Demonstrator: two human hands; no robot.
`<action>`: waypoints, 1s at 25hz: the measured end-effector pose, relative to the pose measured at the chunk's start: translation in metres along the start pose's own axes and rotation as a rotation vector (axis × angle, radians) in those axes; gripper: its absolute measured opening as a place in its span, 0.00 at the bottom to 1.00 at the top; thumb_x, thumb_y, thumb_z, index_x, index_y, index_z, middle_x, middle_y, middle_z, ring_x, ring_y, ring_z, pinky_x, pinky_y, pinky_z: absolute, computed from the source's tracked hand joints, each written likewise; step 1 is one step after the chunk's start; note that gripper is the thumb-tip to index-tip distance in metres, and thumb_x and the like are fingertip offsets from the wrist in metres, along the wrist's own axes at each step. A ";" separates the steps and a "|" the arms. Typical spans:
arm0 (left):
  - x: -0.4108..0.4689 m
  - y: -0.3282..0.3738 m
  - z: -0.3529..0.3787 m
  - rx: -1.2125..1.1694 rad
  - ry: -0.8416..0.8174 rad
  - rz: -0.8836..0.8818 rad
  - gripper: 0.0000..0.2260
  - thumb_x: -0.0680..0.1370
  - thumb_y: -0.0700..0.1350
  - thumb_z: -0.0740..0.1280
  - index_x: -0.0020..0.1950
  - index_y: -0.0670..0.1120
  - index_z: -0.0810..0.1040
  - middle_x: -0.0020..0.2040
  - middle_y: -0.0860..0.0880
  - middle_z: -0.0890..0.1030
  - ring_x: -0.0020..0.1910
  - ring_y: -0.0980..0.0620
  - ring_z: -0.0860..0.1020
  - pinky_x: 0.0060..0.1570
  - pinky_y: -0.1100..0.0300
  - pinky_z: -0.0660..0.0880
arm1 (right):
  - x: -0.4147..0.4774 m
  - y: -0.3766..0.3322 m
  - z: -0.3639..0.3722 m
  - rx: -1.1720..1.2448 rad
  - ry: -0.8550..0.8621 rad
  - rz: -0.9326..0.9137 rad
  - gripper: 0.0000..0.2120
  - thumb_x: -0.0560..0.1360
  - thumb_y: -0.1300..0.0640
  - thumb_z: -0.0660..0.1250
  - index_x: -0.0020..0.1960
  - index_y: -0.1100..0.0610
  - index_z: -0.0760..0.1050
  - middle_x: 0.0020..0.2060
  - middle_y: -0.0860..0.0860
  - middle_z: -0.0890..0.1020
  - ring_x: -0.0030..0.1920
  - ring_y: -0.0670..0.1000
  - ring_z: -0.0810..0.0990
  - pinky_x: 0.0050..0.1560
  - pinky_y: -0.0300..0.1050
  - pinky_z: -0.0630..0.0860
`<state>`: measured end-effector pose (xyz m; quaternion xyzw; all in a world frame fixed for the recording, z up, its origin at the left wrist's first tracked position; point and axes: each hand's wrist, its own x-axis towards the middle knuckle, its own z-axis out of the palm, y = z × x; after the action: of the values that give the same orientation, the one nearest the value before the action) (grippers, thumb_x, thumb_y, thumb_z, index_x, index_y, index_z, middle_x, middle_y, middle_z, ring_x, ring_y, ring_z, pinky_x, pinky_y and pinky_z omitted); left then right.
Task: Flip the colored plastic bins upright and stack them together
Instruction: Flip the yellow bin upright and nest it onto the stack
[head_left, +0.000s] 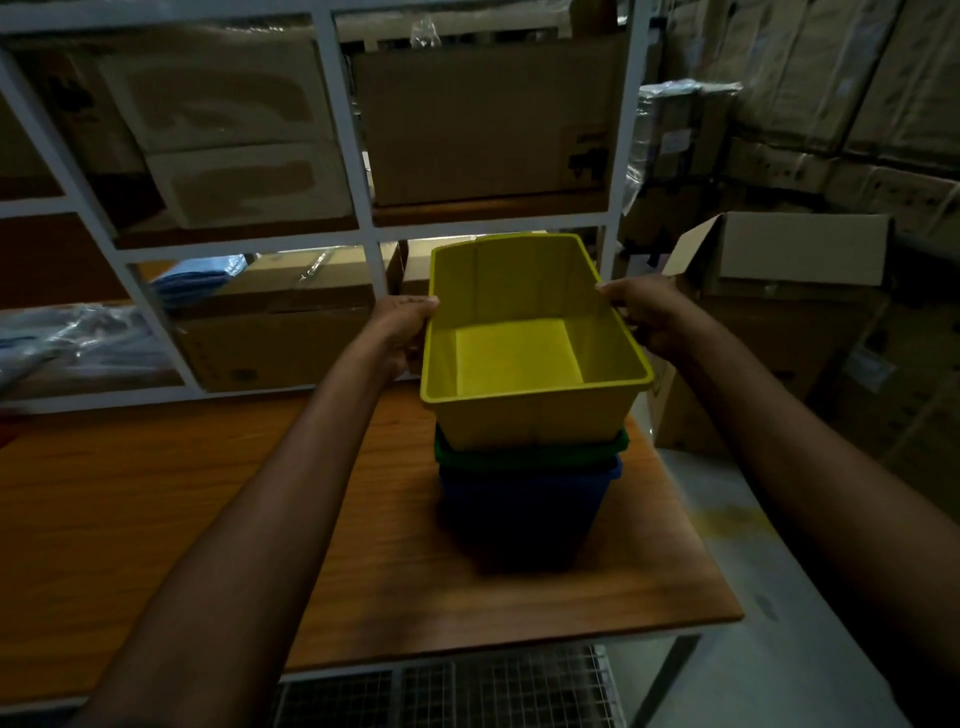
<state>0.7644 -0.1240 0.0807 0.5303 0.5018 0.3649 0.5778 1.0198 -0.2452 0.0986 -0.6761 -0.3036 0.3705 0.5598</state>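
Hands (402, 327) (647, 314) grip yellow bin (524, 415); green bin (530, 451) mostly hidden.

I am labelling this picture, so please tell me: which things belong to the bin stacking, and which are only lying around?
Job: yellow bin, green bin, blue bin, left hand, right hand; both grip the yellow bin's rim.
Lying about: open cardboard box, white shelf, shelved boxes.

A bright yellow bin (530, 415) tops a dark green bin (524, 452) and a deep blue bin (519, 496) on an orange-brown, wood-grained table (208, 493), backed by a white shelf frame (343, 114) holding plain brown cardboard boxes (488, 119).
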 end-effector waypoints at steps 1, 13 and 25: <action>0.004 -0.006 0.001 0.001 0.012 -0.008 0.08 0.82 0.42 0.66 0.59 0.44 0.80 0.48 0.47 0.82 0.42 0.51 0.79 0.42 0.55 0.78 | 0.003 0.005 0.001 -0.011 -0.012 0.019 0.02 0.82 0.58 0.66 0.53 0.57 0.75 0.46 0.50 0.79 0.47 0.49 0.79 0.39 0.44 0.74; 0.027 -0.055 0.007 0.065 0.067 -0.101 0.10 0.83 0.40 0.65 0.63 0.45 0.80 0.52 0.44 0.82 0.43 0.49 0.80 0.43 0.54 0.79 | 0.022 0.052 0.009 -0.109 0.005 0.137 0.15 0.81 0.60 0.66 0.66 0.61 0.75 0.59 0.59 0.82 0.41 0.49 0.79 0.40 0.44 0.76; -0.050 -0.057 0.013 0.082 0.204 0.280 0.15 0.81 0.39 0.66 0.69 0.46 0.77 0.63 0.51 0.79 0.57 0.56 0.76 0.44 0.68 0.72 | -0.021 0.070 0.011 -0.384 0.186 -0.471 0.14 0.77 0.57 0.70 0.62 0.52 0.80 0.53 0.47 0.83 0.55 0.47 0.81 0.56 0.46 0.79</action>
<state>0.7590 -0.1847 0.0334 0.5783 0.4934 0.4731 0.4453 0.9986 -0.2701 0.0326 -0.7113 -0.4639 0.1033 0.5178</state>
